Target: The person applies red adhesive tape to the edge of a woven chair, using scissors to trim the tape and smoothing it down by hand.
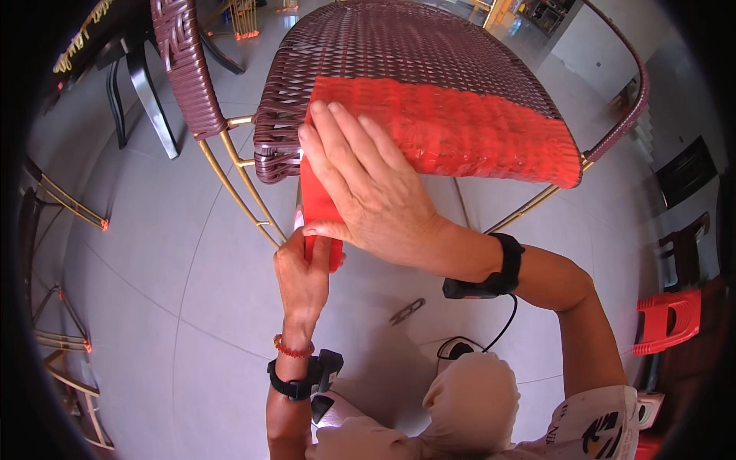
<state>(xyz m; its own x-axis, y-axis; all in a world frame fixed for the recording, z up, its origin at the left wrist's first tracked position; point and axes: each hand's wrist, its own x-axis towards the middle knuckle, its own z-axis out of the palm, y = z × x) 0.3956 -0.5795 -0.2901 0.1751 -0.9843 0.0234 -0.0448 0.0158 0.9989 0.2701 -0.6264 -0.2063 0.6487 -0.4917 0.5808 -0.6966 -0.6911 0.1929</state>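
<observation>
A chair seat [414, 54] woven in dark maroon strips stands in front of me, with a band of bright red strips [475, 130] woven along its near edge. My right hand [368, 184] lies flat over the left end of the red band, fingers spread toward the seat's front corner. Below it my left hand [303, 272] is closed around a bunch of red strips [316, 201] hanging down from that corner. Both wrists carry black straps.
A second maroon woven chair part [184, 69] with gold metal legs [238, 172] stands at the left. A small metal tool [407, 310] lies on the grey tiled floor. Bare gold frames [65, 203] sit far left, a red plastic stool [671, 322] at the right.
</observation>
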